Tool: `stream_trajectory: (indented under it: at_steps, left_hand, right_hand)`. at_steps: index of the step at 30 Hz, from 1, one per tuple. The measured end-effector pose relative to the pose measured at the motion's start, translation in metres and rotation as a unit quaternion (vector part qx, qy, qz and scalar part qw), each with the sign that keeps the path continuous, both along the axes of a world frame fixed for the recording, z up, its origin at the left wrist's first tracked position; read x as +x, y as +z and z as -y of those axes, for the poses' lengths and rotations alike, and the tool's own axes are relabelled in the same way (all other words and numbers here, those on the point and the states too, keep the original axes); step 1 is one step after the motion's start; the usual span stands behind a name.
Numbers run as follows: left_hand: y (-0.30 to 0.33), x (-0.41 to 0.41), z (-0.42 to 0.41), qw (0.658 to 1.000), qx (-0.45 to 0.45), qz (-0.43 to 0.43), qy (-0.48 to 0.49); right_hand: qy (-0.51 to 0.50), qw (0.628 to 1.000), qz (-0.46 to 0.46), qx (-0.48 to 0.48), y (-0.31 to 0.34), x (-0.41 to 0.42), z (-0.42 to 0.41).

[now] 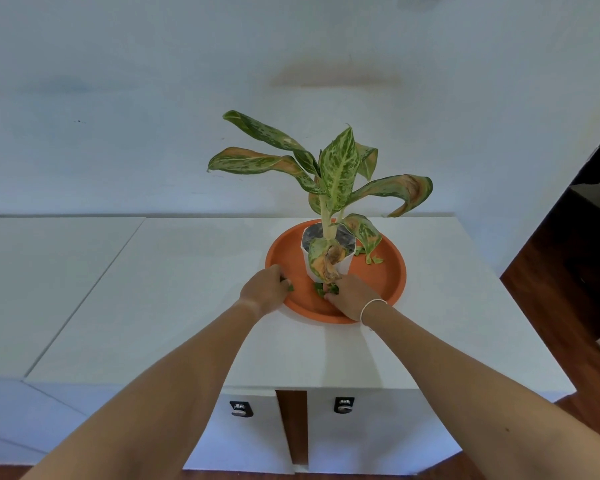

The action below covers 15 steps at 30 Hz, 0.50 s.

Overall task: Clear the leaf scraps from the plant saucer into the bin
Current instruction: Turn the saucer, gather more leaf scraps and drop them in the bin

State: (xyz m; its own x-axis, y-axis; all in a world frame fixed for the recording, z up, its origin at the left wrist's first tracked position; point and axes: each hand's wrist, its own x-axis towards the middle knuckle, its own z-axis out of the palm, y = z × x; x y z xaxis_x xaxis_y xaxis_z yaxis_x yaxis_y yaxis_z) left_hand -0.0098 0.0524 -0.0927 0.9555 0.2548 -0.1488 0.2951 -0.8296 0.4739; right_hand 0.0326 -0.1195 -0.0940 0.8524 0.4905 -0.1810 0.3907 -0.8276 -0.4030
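Note:
An orange plant saucer (pixel 385 275) sits on a white cabinet top, with a white pot (pixel 345 266) and a speckled green plant (pixel 336 171) standing in it. My left hand (pixel 264 292) lies over the saucer's left rim, fingers curled around a small green leaf scrap (pixel 290 287). My right hand (pixel 352 297) is at the saucer's front, just below the pot, its fingers pinching green leaf scraps (pixel 326 289). More green scraps (pixel 369 256) lie in the saucer to the right of the pot. No bin is in view.
The white cabinet top (pixel 187 299) spreads left and toward me; its front edge has two drawers with dark handles (pixel 241 408). A white wall stands close behind the plant. Dark wooden floor (pixel 568 271) lies to the right.

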Motion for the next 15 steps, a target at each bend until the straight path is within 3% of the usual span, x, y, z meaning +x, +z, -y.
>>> stream_trajectory:
  at_steps: [15]
  left_hand:
    - [0.0, -0.01, -0.002, 0.993, -0.111, 0.01, 0.04]
  right_hand:
    - [0.008, 1.0, -0.02, -0.009, -0.003, 0.003, -0.002]
